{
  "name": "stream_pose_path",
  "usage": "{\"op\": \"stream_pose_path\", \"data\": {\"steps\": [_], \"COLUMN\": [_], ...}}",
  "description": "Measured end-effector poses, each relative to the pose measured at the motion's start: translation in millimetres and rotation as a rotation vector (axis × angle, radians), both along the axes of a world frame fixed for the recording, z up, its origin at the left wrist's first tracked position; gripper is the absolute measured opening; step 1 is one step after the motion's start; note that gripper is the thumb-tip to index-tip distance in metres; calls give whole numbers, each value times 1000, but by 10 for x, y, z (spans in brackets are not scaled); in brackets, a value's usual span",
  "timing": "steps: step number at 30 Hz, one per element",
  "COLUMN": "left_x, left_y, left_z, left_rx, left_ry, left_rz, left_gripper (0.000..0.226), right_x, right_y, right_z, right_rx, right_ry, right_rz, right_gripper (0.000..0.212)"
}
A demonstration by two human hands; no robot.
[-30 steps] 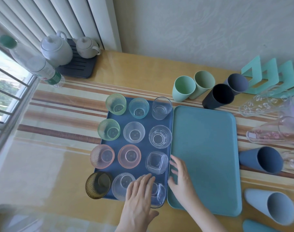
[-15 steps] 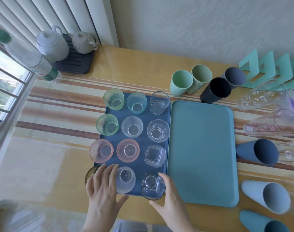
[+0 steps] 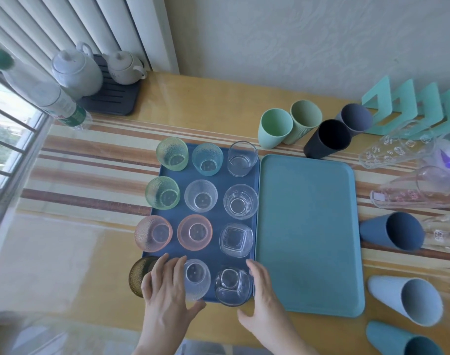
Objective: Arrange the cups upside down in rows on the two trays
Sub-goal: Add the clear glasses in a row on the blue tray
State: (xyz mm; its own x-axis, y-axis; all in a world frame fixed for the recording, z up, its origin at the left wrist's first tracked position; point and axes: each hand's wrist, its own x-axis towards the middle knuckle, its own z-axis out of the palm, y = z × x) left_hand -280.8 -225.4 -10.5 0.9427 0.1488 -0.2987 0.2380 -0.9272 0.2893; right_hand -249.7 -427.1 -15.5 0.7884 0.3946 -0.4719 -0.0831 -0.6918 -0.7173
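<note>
A long wooden table (image 3: 218, 93) with brown and cream stripes is seen from above. Two rectangular trays are laid side by side on it, edges touching: a light teal plastic tray (image 3: 308, 234), bare, on the right, and a dark blue plastic tray (image 3: 218, 216) on the left. The dark blue tray is filled with twelve small glass cups in four rows of three, bases upward: green, teal and clear at the far end, pink and clear in the third row, and an amber textured glass cup (image 3: 139, 275) at the near left corner, partly over the tray's edge.

Beyond and to the right of the teal tray, tall plastic cups are found lying on their sides on the table: two pale green cups (image 3: 288, 124), a black cup (image 3: 329, 139) and a navy blue cup (image 3: 393, 234) among them, with clear glasses near the right edge.

The left hand (image 3: 167, 290) is spread flat, fingers wide, over the amber cup and a clear frosted glass cup (image 3: 197, 278) beside it. The right hand (image 3: 259, 295) is held open, its fingers resting against a clear angular glass cup (image 3: 231, 285) at the near right corner; nothing is gripped.
</note>
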Motion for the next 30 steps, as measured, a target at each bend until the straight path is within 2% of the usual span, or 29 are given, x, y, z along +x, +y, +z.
{"op": "stream_pose_path", "data": {"steps": [2, 5, 7, 12, 17, 23, 30], "left_x": [-10, 20, 98, 484, 768, 798, 766], "left_y": [10, 17, 18, 59, 79, -20, -30], "left_z": [40, 163, 248, 286, 105, -40, -123], "left_rx": [-20, -37, -34, 10, 29, 81, 119], "left_ry": [-8, -110, -180, -200, -145, -133, -189], "left_rz": [36, 86, 110, 150, 135, 98, 132], "left_gripper": [102, 89, 80, 77, 81, 82, 78], "right_x": [125, 521, 853, 1441, 1551, 1603, 1545], "right_y": [-52, -63, 11, 394, 582, 568, 506], "right_z": [138, 291, 328, 235, 95, 13, 33], "right_rx": [51, 93, 70, -91, -256, -235, -117], "right_ry": [-60, -175, -223, -198, -176, -251, -201], "right_rz": [-52, -260, -338, -229, -135, -130, -185], "right_gripper": [80, 67, 73, 94, 88, 79, 85]}}
